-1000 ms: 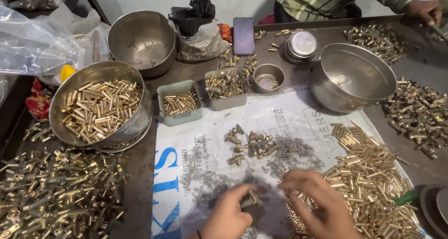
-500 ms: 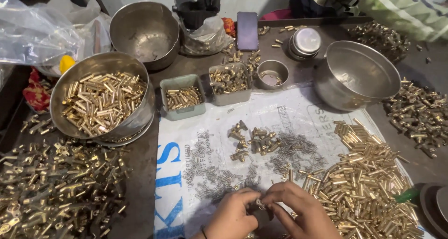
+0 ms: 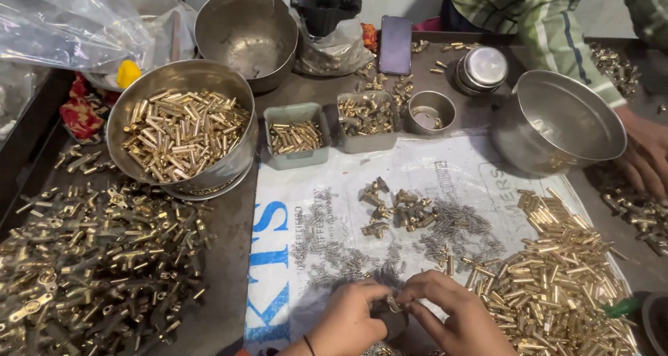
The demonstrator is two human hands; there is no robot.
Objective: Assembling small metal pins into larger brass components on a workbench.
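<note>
While fingertips meet at the near edge of the printed white sheet (image 3: 445, 175), the left hand (image 3: 348, 321) and right hand (image 3: 452, 318) pinch one small brass fitting (image 3: 394, 304) beside grey springs (image 3: 459, 224); the hands have drawn closer together than a second ago

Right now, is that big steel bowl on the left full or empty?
Nearly full. The steel bowl holds a heap of short brass tubes reaching close to its rim.
</note>
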